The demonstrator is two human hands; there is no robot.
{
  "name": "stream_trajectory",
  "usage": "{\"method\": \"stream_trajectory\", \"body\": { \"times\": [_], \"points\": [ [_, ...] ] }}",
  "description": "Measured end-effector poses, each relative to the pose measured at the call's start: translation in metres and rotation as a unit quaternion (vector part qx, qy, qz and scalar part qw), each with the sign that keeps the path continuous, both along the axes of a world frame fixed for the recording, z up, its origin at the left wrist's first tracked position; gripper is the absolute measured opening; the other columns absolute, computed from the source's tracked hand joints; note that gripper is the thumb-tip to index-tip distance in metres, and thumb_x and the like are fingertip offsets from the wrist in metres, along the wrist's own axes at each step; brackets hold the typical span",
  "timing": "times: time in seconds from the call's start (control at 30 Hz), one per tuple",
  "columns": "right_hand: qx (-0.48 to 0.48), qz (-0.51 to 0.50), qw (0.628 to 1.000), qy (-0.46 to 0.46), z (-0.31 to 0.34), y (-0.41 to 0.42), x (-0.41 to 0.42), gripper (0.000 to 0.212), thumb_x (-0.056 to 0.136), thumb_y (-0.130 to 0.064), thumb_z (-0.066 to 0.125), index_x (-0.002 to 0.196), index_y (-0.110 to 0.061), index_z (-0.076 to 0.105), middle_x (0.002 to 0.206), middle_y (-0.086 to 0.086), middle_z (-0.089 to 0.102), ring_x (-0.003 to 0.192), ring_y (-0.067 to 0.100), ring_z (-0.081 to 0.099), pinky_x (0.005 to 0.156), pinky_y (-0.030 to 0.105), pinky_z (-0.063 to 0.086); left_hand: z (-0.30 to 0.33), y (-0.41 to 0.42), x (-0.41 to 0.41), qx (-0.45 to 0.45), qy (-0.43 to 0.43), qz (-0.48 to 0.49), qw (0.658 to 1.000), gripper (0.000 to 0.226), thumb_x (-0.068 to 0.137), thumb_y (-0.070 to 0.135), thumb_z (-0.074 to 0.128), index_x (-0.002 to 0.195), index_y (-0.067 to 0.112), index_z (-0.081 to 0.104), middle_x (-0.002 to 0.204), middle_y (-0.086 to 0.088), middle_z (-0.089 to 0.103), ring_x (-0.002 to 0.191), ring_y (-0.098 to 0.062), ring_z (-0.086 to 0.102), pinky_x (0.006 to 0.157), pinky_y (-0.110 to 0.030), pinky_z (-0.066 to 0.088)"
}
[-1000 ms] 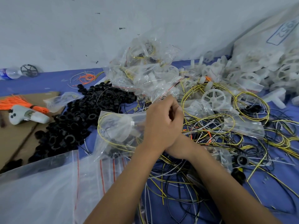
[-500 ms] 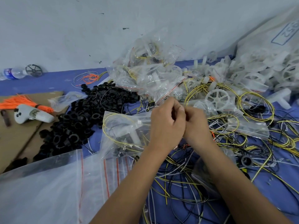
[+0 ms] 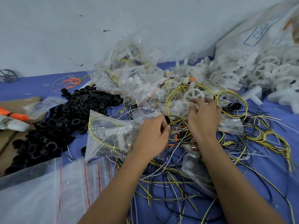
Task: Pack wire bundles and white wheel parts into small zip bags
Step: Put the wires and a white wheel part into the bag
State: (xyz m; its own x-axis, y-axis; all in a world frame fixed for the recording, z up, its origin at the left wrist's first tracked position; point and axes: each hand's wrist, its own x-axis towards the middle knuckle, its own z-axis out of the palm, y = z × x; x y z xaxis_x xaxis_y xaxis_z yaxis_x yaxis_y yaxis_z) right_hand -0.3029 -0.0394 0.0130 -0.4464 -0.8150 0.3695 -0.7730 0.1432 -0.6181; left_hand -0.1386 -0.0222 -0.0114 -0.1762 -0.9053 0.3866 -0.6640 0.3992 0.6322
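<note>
My left hand (image 3: pixel 153 135) pinches a small black wire loop (image 3: pixel 169 118) above the tangle of black, yellow and white wires (image 3: pixel 169 172). My right hand (image 3: pixel 204 117) reaches forward, fingers spread and blurred, onto a clear zip bag beside a white wheel part (image 3: pixel 193 93) ringed by a yellow wire coil (image 3: pixel 231 102). A filled zip bag (image 3: pixel 110 135) with yellow wire lies just left of my left hand. A pile of packed zip bags (image 3: pixel 132 78) sits behind, against the wall.
A heap of black rings (image 3: pixel 61 120) lies on the left. A stack of empty zip bags (image 3: pixel 53 188) covers the front left. Loose white wheels (image 3: pixel 267 73) spill from a big sack (image 3: pixel 258 34) at the right. Cardboard and orange ties (image 3: pixel 9 113) are at far left.
My hands, joined together a second ago, have parted. The right hand has moved forward and right onto the bag by the white wheel; the left stays, pinching the black wire.
</note>
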Motion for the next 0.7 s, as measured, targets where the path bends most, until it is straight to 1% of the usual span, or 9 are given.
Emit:
{"method": "stream_trajectory", "body": {
  "times": [0.1, 0.17, 0.23, 0.3, 0.43, 0.5, 0.57, 0.63, 0.7],
  "points": [
    [-0.073, -0.017, 0.997, 0.024, -0.001, 0.003, 0.006, 0.019, 0.098, -0.028, 0.059, 0.108, -0.025, 0.075, 0.127, -0.001, 0.059, 0.126, 0.028, 0.038, 0.097, 0.048, 0.031, -0.001, -0.001, 0.0, 0.009, -0.001, 0.001, 1.0, 0.022, 0.095, 0.025, 0.065, 0.076, 0.026, 0.054, 0.06, 0.008, 0.056, 0.055, -0.007, 0.052, 0.055, -0.031, 0.045],
    [-0.115, -0.005, 0.993, 0.039, -0.002, 0.003, 0.007, 0.014, 0.094, -0.028, 0.065, 0.099, -0.023, 0.076, 0.116, -0.001, 0.063, 0.116, 0.027, 0.046, 0.091, 0.044, 0.034, -0.001, -0.001, 0.001, 0.007, 0.006, 0.004, 1.0, 0.021, 0.095, 0.024, 0.064, 0.076, 0.026, 0.054, 0.06, 0.009, 0.055, 0.056, -0.007, 0.052, 0.054, -0.027, 0.041],
    [-0.151, 0.028, 0.988, 0.0, -0.002, 0.004, 0.006, 0.014, 0.092, -0.025, 0.068, 0.105, -0.022, 0.072, 0.109, 0.002, 0.063, 0.1, 0.025, 0.058, 0.083, 0.038, 0.044, -0.001, 0.0, 0.002, 0.004, 0.018, 0.018, 1.0, 0.022, 0.095, 0.022, 0.064, 0.076, 0.027, 0.054, 0.059, 0.01, 0.054, 0.057, -0.007, 0.053, 0.053, -0.024, 0.037],
    [-0.175, 0.055, 0.981, -0.06, -0.001, 0.005, 0.007, 0.031, 0.09, -0.02, 0.071, 0.118, -0.023, 0.061, 0.105, -0.001, 0.062, 0.086, 0.019, 0.062, 0.077, 0.035, 0.049, 0.0, 0.0, 0.004, 0.0, 0.037, 0.042, 0.998, 0.025, 0.095, 0.021, 0.064, 0.074, 0.028, 0.053, 0.059, 0.012, 0.053, 0.06, -0.006, 0.053, 0.054, -0.022, 0.035],
    [-0.24, 0.04, 0.961, -0.129, 0.006, 0.009, 0.01, 0.046, 0.089, -0.022, 0.069, 0.132, -0.021, 0.05, 0.108, -0.003, 0.063, 0.087, 0.015, 0.064, 0.078, 0.044, 0.055, 0.007, -0.002, 0.012, 0.004, 0.079, 0.1, 0.992, 0.025, 0.096, 0.021, 0.06, 0.073, 0.029, 0.052, 0.063, 0.012, 0.056, 0.061, -0.003, 0.054, 0.059, -0.026, 0.038],
    [-0.281, 0.054, 0.945, -0.156, 0.01, 0.012, 0.014, 0.048, 0.091, -0.022, 0.067, 0.135, -0.023, 0.049, 0.106, -0.004, 0.063, 0.086, 0.009, 0.064, 0.074, 0.039, 0.058, 0.011, -0.003, 0.016, 0.012, 0.113, 0.124, 0.986, 0.022, 0.097, 0.022, 0.059, 0.077, 0.029, 0.055, 0.069, 0.011, 0.06, 0.065, -0.002, 0.056, 0.059, -0.023, 0.04],
    [-0.303, 0.097, 0.921, -0.224, 0.014, 0.012, 0.02, 0.045, 0.093, -0.019, 0.066, 0.136, -0.023, 0.052, 0.105, -0.004, 0.062, 0.089, 0.011, 0.066, 0.069, 0.034, 0.061, 0.016, -0.005, 0.02, 0.028, 0.153, 0.142, 0.978, 0.019, 0.099, 0.024, 0.06, 0.08, 0.028, 0.058, 0.074, 0.011, 0.062, 0.069, 0.002, 0.057, 0.059, -0.019, 0.039],
    [-0.277, 0.161, 0.878, -0.355, 0.016, 0.01, 0.028, 0.038, 0.095, -0.011, 0.066, 0.131, -0.019, 0.058, 0.104, 0.0, 0.06, 0.084, 0.015, 0.067, 0.065, 0.034, 0.062, 0.02, -0.008, 0.024, 0.035, 0.19, 0.155, 0.969, 0.018, 0.098, 0.025, 0.061, 0.081, 0.025, 0.059, 0.073, 0.01, 0.062, 0.065, 0.002, 0.055, 0.057, -0.017, 0.037],
    [-0.211, 0.229, 0.792, -0.526, 0.016, 0.009, 0.038, 0.032, 0.095, -0.001, 0.063, 0.125, -0.012, 0.062, 0.101, 0.009, 0.056, 0.073, 0.019, 0.065, 0.063, 0.033, 0.061, 0.024, -0.01, 0.029, 0.04, 0.229, 0.156, 0.96, 0.018, 0.098, 0.024, 0.061, 0.079, 0.022, 0.059, 0.069, 0.009, 0.058, 0.059, -0.002, 0.05, 0.057, -0.021, 0.037]
  ]
}}
